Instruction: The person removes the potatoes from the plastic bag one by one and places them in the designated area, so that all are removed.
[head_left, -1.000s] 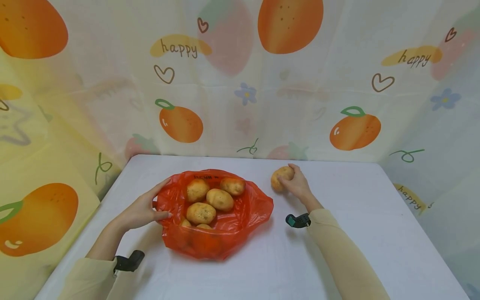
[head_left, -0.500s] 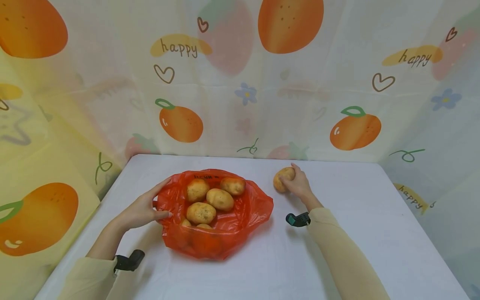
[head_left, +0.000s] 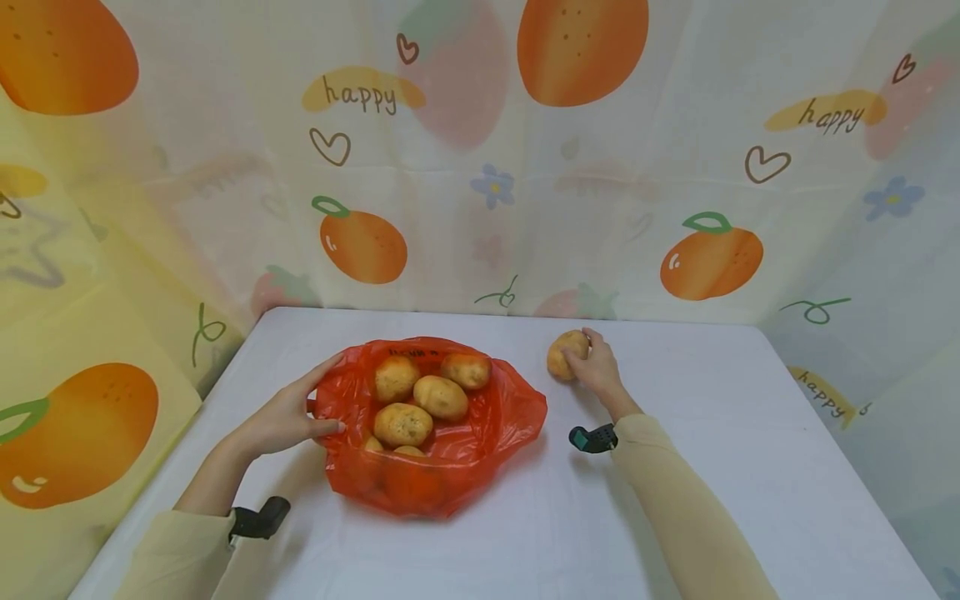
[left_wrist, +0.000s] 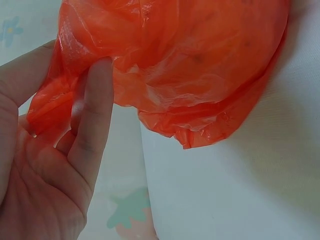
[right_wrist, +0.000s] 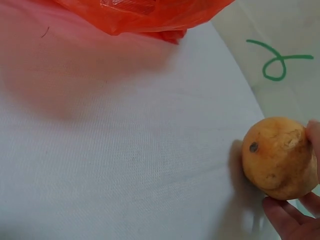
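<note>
A red plastic bag (head_left: 510, 417) stands with its mouth wide on the white table, holding several potatoes; the lower ones are partly hidden by the front wall. My left hand (head_left: 279, 421) holds the bag's left rim, the thumb on the near side. In the left wrist view, crumpled red film passes between the fingers of that hand (left_wrist: 55, 170). To the right of the bag, near the table's back edge, my right hand (head_left: 597, 367) grips a single potato (head_left: 564, 357). The right wrist view has this potato (right_wrist: 277, 157) between thumb and fingers, its shadow beside it; contact with the table is unclear.
The white table (head_left: 720, 467) ends at a patterned cloth backdrop (head_left: 600, 208) close behind the bag and the held potato. Another stretch of cloth (head_left: 97, 333) hangs along the left side. A black wrist camera (head_left: 258, 518) sits at my left cuff.
The potato in my right hand has shifted slightly to the right over the last second. My left hand and the bag stay put.
</note>
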